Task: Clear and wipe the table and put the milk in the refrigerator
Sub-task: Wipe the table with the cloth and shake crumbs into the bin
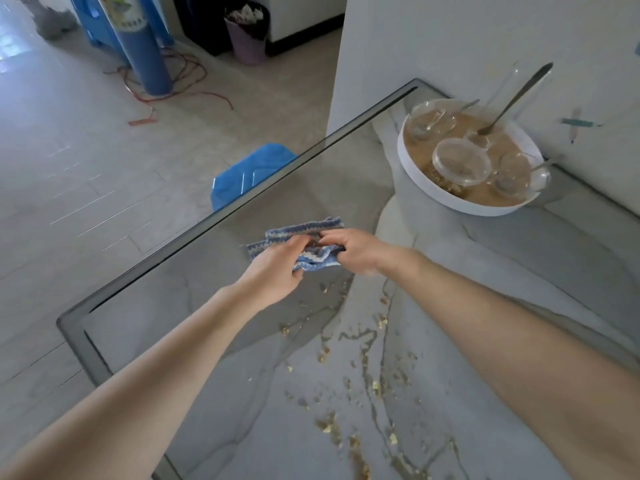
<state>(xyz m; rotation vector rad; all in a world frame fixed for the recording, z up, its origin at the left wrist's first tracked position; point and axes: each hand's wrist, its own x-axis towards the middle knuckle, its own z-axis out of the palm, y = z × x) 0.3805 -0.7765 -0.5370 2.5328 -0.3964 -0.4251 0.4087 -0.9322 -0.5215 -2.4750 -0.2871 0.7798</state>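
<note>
A left hand (277, 271) and right hand (356, 252) bunch a blue striped cloth (301, 228) over the bench (502, 265), fingers (298, 242) curled round its folds, seemingly gathering it to wipe. Scattered crumbs (375, 386) and spilled streaks lie nearer the person. A white basin (450, 203) of used bowls (462, 162) and spoons (512, 98) occupies the corner by the wall (450, 46). No milk in view.
</note>
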